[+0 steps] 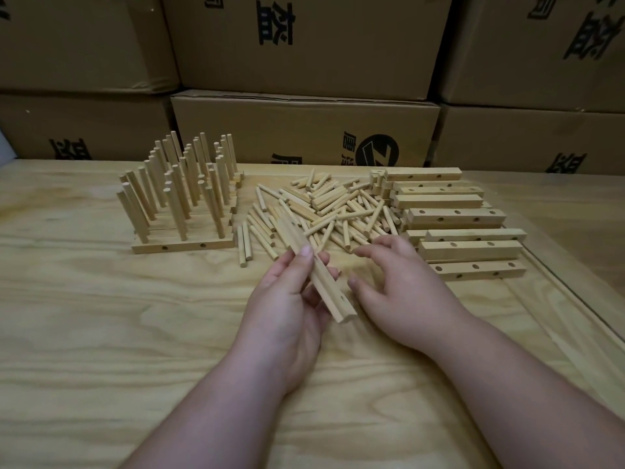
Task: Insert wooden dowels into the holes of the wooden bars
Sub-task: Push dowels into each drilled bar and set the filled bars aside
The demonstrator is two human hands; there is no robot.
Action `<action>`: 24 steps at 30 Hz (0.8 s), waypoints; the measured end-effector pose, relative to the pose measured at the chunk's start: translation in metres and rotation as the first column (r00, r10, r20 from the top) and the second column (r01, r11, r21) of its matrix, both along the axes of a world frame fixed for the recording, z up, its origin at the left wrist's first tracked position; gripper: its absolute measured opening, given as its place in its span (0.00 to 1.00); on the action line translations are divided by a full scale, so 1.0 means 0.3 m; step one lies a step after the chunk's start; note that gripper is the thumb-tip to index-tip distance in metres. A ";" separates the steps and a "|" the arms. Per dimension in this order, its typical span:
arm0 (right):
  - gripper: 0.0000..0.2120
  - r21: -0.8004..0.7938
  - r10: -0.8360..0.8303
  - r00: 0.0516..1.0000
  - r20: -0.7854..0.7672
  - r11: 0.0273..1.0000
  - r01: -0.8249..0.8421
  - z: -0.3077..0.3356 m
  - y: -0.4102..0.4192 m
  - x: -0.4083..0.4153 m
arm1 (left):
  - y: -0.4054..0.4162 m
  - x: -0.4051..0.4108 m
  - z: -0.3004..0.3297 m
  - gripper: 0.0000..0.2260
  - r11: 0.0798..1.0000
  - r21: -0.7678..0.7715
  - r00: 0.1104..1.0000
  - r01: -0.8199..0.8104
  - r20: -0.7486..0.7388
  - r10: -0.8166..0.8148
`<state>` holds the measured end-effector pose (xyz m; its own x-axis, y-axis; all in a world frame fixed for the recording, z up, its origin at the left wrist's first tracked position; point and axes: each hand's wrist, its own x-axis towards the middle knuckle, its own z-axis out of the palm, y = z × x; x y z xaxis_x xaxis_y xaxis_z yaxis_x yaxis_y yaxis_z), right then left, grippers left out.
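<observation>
I hold one wooden bar [324, 282] in my left hand [291, 299], thumb and fingers curled around its middle, lifted above the table [101, 333] near me, its holed end pointing toward me. My right hand [399, 286] hovers just right of it, fingers spread and holding nothing, fingertips reaching toward the loose dowels [321, 211] heaped just beyond. Right of the heap lie stacked empty bars [456, 214]; far left stand finished bars [182, 245] bristling with upright dowels. Cardboard boxes [304, 130] line the far edge. The risk, as I judge it: the bar is tilted, so a dowel may meet its hole at an angle and jam, or my reach may scatter the heap.
</observation>
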<state>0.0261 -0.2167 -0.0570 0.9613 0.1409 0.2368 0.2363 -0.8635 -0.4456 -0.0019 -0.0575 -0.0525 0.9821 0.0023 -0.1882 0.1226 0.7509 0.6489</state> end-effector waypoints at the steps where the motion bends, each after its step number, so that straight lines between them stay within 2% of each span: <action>1: 0.25 -0.040 -0.007 1.000 -0.011 0.999 0.007 -0.001 -0.001 -0.001 | 0.000 -0.002 0.002 0.23 1.000 -0.001 1.000 0.001 0.003 -0.001; 5: 0.29 -0.133 -0.055 0.996 -0.073 0.990 0.045 0.003 -0.009 0.010 | -0.003 -0.002 -0.001 0.21 1.000 -0.024 1.000 0.002 -0.008 -0.002; 8: 0.29 -0.122 -0.066 0.992 -0.105 0.991 0.053 0.006 -0.014 0.013 | -0.009 -0.010 0.000 0.20 0.999 -0.047 1.000 0.009 -0.001 -0.009; 13: 0.20 -0.055 -0.051 0.999 -0.017 0.997 0.050 0.001 -0.019 0.004 | -0.018 -0.027 0.006 0.22 0.998 -0.062 1.000 -0.007 -0.024 0.005; 17: 0.22 -0.076 -0.079 0.997 -0.007 0.994 0.078 -0.006 -0.023 0.011 | -0.015 -0.028 0.015 0.23 0.996 -0.090 0.998 -0.026 -0.053 0.021; 21: 0.22 -0.148 -0.073 0.997 -0.016 0.986 0.070 -0.006 -0.016 0.010 | -0.011 -0.035 0.016 0.18 0.997 -0.073 0.998 -0.021 -0.057 0.017; 24: 0.19 -0.083 -0.080 0.997 0.006 0.993 0.080 -0.004 -0.015 0.007 | -0.007 -0.042 0.019 0.18 0.999 -0.046 0.996 -0.025 -0.083 0.021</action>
<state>0.0283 -0.2211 -0.0582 0.9697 0.0826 0.2299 0.1658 -0.9137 -0.3710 -0.0144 -0.0595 -0.0468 0.9631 0.0138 -0.2689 0.1568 0.7833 0.6016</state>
